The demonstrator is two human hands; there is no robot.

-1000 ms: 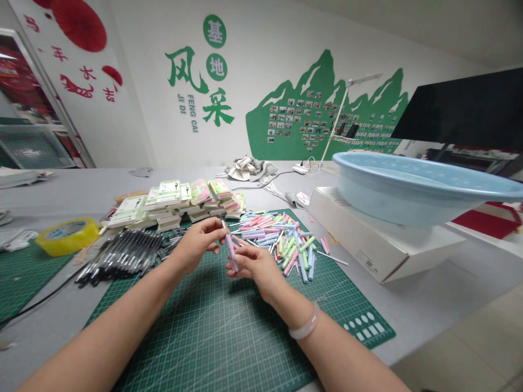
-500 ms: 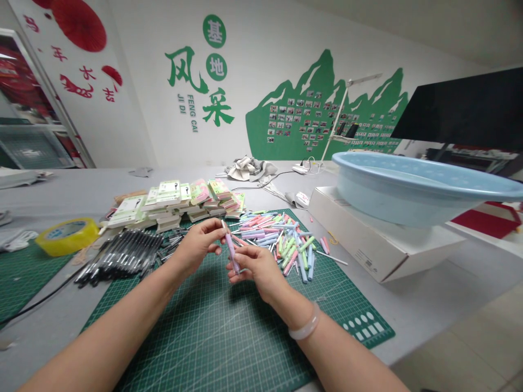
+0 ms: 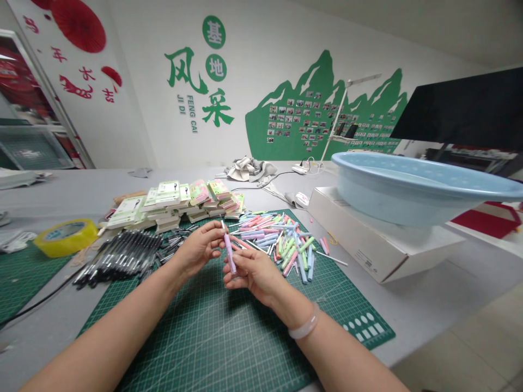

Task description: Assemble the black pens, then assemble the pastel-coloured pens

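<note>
Right hand shifted, green mat, lettered wall

Workshop with cutting mat, pens

1 slim lilac tube, with a narrow, pale rod protruding from its upper end. Orientation: tilted, upper end toward the left. Position: raised above the green mat, held between 2 hands.
</note>
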